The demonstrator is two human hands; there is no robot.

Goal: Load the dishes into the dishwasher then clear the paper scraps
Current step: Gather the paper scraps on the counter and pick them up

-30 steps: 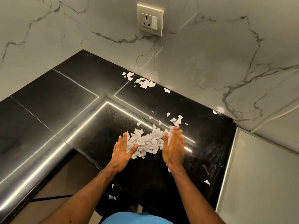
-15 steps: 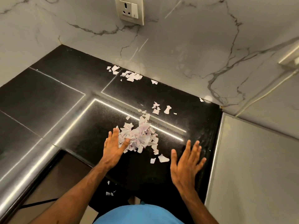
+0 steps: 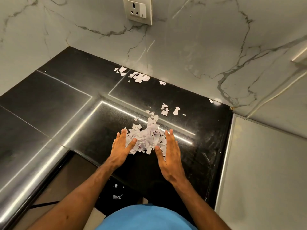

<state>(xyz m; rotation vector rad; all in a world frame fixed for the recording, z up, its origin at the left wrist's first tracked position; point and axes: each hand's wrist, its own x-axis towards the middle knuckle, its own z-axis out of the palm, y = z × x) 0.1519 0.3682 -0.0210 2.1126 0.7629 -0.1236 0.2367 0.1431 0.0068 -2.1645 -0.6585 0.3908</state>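
A heap of white paper scraps (image 3: 146, 138) lies on the black stone counter (image 3: 69, 103) near its front edge. My left hand (image 3: 122, 146) rests flat against the heap's left side, fingers apart. My right hand (image 3: 171, 155) presses flat against the heap's right side, so the pile sits between both palms. Smaller scraps (image 3: 167, 110) lie loose just behind the heap. Another cluster of scraps (image 3: 137, 77) sits at the foot of the marble wall. A few scraps (image 3: 118, 195) have fallen below the counter edge. No dishes or dishwasher are in view.
A marble wall with a power socket (image 3: 137, 9) rises behind the counter. A pale grey panel (image 3: 262, 171) stands to the right of the counter. The counter turns a corner to the left, with a dark opening (image 3: 63, 180) below its front edge.
My right hand has slid left from the bare counter up to the heap, sweeping loose scraps into it. The left hand has held its place beside the pile.
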